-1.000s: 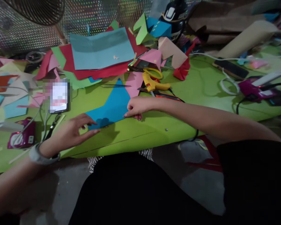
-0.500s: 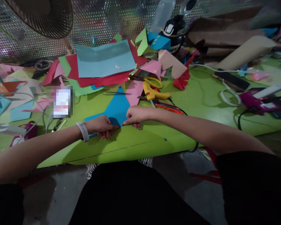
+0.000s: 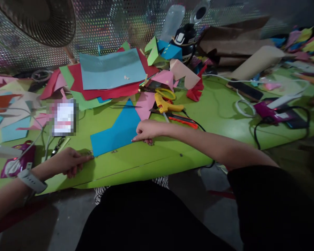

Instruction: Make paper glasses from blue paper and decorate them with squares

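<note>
Lying between left hand [image 3: 68, 162] and right hand [image 3: 148, 130]: blue paper [image 3: 115, 136].

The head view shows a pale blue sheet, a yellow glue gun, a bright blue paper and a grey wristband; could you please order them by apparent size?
1. Pale blue sheet
2. Bright blue paper
3. Yellow glue gun and grey wristband: unsure, as the wristband is nearer the camera.

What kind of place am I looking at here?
Probably a paper-craft workspace: a stack of coloured paper and a yellow glue gun lie on a green table, and the right hand touches a folded-looking blue paper. Home or workshop, I can't tell.
</note>
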A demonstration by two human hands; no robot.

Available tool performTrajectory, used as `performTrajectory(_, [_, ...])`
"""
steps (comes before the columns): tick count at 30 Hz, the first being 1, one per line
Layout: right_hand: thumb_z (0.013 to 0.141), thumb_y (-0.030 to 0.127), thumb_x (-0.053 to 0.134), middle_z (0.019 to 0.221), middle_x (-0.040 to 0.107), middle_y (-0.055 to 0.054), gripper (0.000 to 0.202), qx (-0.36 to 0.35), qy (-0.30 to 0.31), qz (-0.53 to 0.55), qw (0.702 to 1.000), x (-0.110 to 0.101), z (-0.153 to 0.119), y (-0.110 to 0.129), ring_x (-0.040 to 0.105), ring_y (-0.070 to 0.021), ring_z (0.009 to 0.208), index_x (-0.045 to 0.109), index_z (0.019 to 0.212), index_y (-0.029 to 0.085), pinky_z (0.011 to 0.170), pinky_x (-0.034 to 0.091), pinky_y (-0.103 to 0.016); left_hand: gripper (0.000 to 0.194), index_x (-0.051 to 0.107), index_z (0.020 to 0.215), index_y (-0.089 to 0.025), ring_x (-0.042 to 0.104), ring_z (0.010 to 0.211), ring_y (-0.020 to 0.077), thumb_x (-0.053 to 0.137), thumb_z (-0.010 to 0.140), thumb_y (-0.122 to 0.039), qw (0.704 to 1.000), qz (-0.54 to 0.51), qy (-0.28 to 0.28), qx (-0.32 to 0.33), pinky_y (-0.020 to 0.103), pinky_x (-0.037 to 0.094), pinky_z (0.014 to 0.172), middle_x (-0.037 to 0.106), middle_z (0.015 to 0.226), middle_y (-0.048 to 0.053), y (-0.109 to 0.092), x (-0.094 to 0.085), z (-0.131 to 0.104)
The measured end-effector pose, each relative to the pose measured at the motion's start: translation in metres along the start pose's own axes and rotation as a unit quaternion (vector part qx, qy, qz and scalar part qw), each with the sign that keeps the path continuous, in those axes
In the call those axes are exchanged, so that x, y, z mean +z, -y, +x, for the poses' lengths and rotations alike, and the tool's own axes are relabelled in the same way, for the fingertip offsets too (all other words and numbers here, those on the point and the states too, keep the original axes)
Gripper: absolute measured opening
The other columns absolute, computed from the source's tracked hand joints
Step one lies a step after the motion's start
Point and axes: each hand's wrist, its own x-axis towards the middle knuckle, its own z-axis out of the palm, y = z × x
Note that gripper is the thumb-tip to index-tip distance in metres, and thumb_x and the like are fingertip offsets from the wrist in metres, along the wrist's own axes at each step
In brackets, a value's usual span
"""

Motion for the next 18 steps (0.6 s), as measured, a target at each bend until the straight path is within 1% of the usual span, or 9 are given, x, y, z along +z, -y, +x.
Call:
performTrajectory(2, [0.09, 0.05, 0.066, 0.055, 0.068, 0.0, 0.049, -0.016, -0.012, -0.03, 0.999, 0.001, 0.004, 0.006, 0.067, -0.0115, 0.053, 0.056, 0.055, 0.018, 0.061, 0.049, -0.023, 0.06, 0.054, 0.047, -0.02, 0.053, 0.034, 0.0142, 0.064, 0.079, -0.071, 1.0, 0.01, -0.009, -0.023, 0.024, 0.041, 0.038, 0.056, 0.039, 0.001, 0.015, -0.008, -0.004])
performTrajectory(4, [0.092, 0.047, 0.065, 0.054, 0.067, 0.001, 0.049, -0.037, -0.031, -0.053, 0.997, 0.002, 0.006, 0.013, 0.066, -0.0112, 0.054, 0.056, 0.054, 0.018, 0.06, 0.046, -0.023, 0.056, 0.058, 0.05, -0.021, 0.058, 0.037, 0.0154, 0.064, 0.08, -0.068, 0.996, 0.006, -0.091, 0.011, 0.025, 0.044, 0.04, 0.058, 0.041, -0.001, 0.023, -0.012, -0.006])
performTrajectory(6, [0.092, 0.047, 0.064, 0.054, 0.066, 0.001, 0.047, -0.057, -0.075, -0.073, 0.993, 0.004, 0.004, 0.016, 0.065, -0.0119, 0.055, 0.056, 0.056, 0.018, 0.058, 0.042, -0.024, 0.051, 0.063, 0.057, -0.022, 0.062, 0.043, 0.0157, 0.06, 0.084, -0.066, 0.974, 0.012, -0.209, 0.089, 0.025, 0.049, 0.044, 0.063, 0.047, -0.003, 0.023, -0.011, -0.006])
performTrajectory(9, [0.094, 0.049, 0.062, 0.065, 0.071, -0.002, 0.041, -0.061, -0.204, -0.121, 0.969, 0.011, -0.014, 0.009, 0.065, -0.0152, 0.064, 0.062, 0.066, 0.019, 0.056, 0.034, -0.027, 0.042, 0.07, 0.076, -0.023, 0.067, 0.056, 0.0148, 0.054, 0.094, -0.057, 0.886, 0.097, -0.374, 0.255, 0.025, 0.053, 0.055, 0.072, 0.065, -0.004, 0.01, 0.001, 0.001])
performTrajectory(10, [0.095, 0.047, 0.061, 0.072, 0.074, -0.003, 0.037, -0.047, -0.256, -0.143, 0.955, 0.014, -0.022, 0.003, 0.066, -0.0165, 0.068, 0.065, 0.072, 0.019, 0.057, 0.033, -0.028, 0.036, 0.072, 0.09, -0.023, 0.071, 0.067, 0.0159, 0.053, 0.096, -0.054, 0.851, 0.134, -0.396, 0.319, 0.027, 0.057, 0.065, 0.076, 0.08, -0.002, 0.004, 0.006, 0.006])
performTrajectory(12, [0.098, 0.043, 0.058, 0.084, 0.076, -0.007, 0.029, 0.006, -0.348, -0.188, 0.919, 0.021, -0.039, -0.013, 0.067, -0.019, 0.073, 0.068, 0.086, 0.018, 0.059, 0.033, -0.029, 0.037, 0.069, 0.12, -0.024, 0.073, 0.101, 0.0221, 0.052, 0.099, -0.049, 0.795, 0.206, -0.385, 0.421, 0.035, 0.058, 0.092, 0.075, 0.119, 0.005, -0.008, 0.014, 0.018])
performTrajectory(14, [0.097, 0.043, 0.059, 0.089, 0.075, -0.011, 0.029, 0.085, -0.417, -0.237, 0.873, 0.026, -0.054, -0.033, 0.068, -0.0235, 0.077, 0.068, 0.099, 0.016, 0.058, 0.032, -0.031, 0.047, 0.059, 0.138, -0.024, 0.059, 0.132, 0.0282, 0.049, 0.101, -0.05, 0.764, 0.27, -0.344, 0.475, 0.046, 0.047, 0.113, 0.059, 0.146, 0.01, -0.02, 0.02, 0.033])
performTrajectory(16, [0.096, 0.041, 0.059, 0.095, 0.075, -0.014, 0.029, 0.143, -0.441, -0.262, 0.846, 0.026, -0.064, -0.051, 0.069, -0.0269, 0.082, 0.066, 0.104, 0.014, 0.058, 0.032, -0.032, 0.055, 0.052, 0.146, -0.022, 0.045, 0.144, 0.03, 0.045, 0.102, -0.054, 0.752, 0.309, -0.316, 0.488, 0.051, 0.038, 0.12, 0.047, 0.156, 0.011, -0.029, 0.024, 0.048])
performTrajectory(18, [0.098, 0.035, 0.056, 0.094, 0.075, -0.013, 0.024, 0.172, -0.419, -0.256, 0.854, 0.022, -0.07, -0.067, 0.069, -0.026, 0.08, 0.068, 0.101, 0.015, 0.056, 0.03, -0.031, 0.062, 0.048, 0.149, -0.02, 0.04, 0.147, 0.0299, 0.041, 0.101, -0.06, 0.756, 0.329, -0.297, 0.481, 0.052, 0.035, 0.121, 0.042, 0.159, 0.011, -0.035, 0.026, 0.06])
